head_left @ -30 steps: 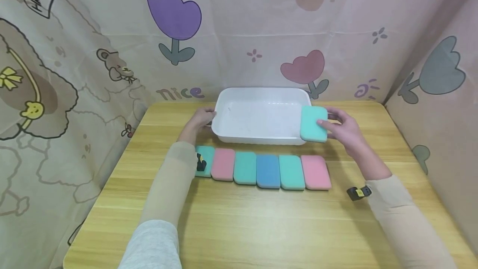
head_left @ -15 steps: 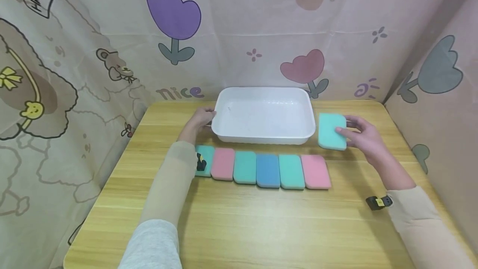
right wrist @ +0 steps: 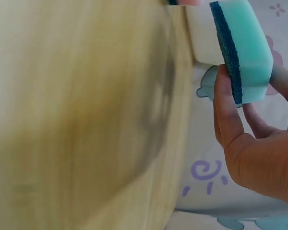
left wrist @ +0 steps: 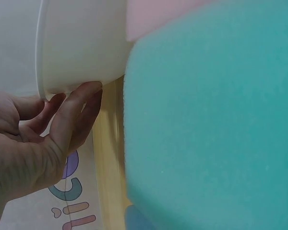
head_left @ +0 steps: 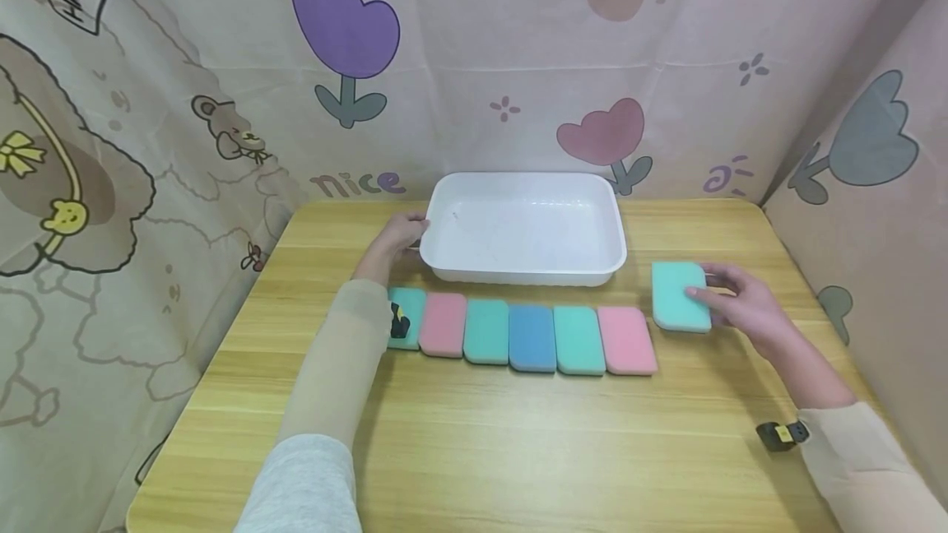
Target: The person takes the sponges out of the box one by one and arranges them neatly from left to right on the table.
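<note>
My right hand [head_left: 744, 307] pinches a teal sponge [head_left: 677, 296] between thumb and fingers, above the table and just right of the sponge row. The right wrist view shows that sponge [right wrist: 247, 50] with a dark scouring layer on its underside. At the left end of the white basin [head_left: 526, 229], my left hand [head_left: 400, 235] grips the rim, thumb on the rim and fingers against the outer wall [left wrist: 84, 43]. In front of the basin lies a row of teal, pink and blue sponges, among them a pink sponge [head_left: 626, 340] at the right end and a blue sponge [head_left: 532, 339].
The leftmost teal sponge [head_left: 406, 319] is partly covered by my left sleeve and wrist camera. A patterned cloth [head_left: 474, 64] hangs behind the wooden table [head_left: 474, 451] and along both sides. The basin stands near the table's back edge.
My right hand has carried the teal sponge from over the basin's right end toward the right and nearer to me. The left hand and the basin have stayed in place.
</note>
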A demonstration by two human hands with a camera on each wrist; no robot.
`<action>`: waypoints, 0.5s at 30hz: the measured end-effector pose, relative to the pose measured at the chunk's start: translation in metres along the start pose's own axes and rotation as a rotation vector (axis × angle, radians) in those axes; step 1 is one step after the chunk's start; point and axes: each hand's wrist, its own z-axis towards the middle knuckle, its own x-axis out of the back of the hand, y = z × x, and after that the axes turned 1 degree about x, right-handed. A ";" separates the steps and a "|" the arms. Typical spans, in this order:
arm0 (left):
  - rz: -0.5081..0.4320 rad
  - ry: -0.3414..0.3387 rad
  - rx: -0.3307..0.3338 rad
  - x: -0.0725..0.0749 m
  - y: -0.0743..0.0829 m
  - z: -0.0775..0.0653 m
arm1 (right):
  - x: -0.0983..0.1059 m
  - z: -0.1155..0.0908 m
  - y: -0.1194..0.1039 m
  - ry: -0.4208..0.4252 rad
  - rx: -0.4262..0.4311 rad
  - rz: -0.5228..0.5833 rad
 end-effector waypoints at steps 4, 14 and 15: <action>-0.011 0.003 0.008 -0.001 0.000 0.001 | 0.001 -0.006 0.010 -0.028 -0.016 -0.027; -0.001 0.003 0.012 -0.001 0.000 0.001 | -0.005 -0.016 0.023 -0.102 -0.043 -0.041; 0.006 0.004 0.011 -0.001 0.000 0.001 | -0.006 -0.017 0.024 -0.110 -0.041 -0.046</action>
